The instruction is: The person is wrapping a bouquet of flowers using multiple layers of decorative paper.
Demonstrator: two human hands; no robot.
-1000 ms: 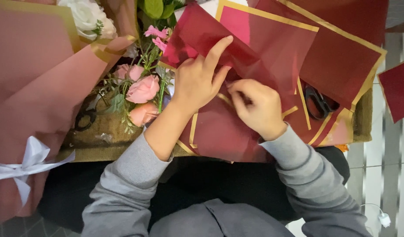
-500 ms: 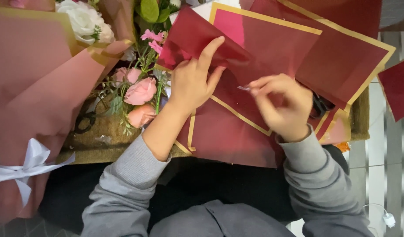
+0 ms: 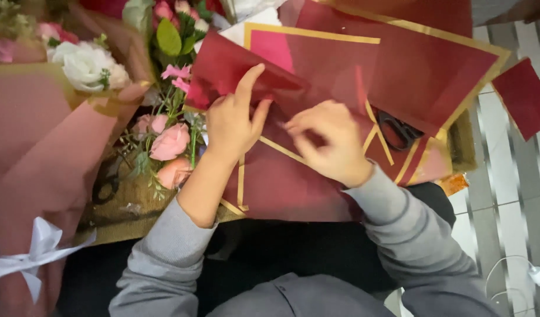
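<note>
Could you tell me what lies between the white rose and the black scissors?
In the head view, the left hand and right hand pressing dark red wrapping paper.

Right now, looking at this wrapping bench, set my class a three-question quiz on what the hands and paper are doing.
1. True or false: the left hand lies flat on the red paper.
2. What dark tool lies under the sheets to the right of the right hand? A) pliers B) scissors C) stapler
3. Fill in: the red sheets have ____ coloured borders.

Key:
1. True; its fingers press the fold.
2. B, the scissors.
3. Gold.
</note>
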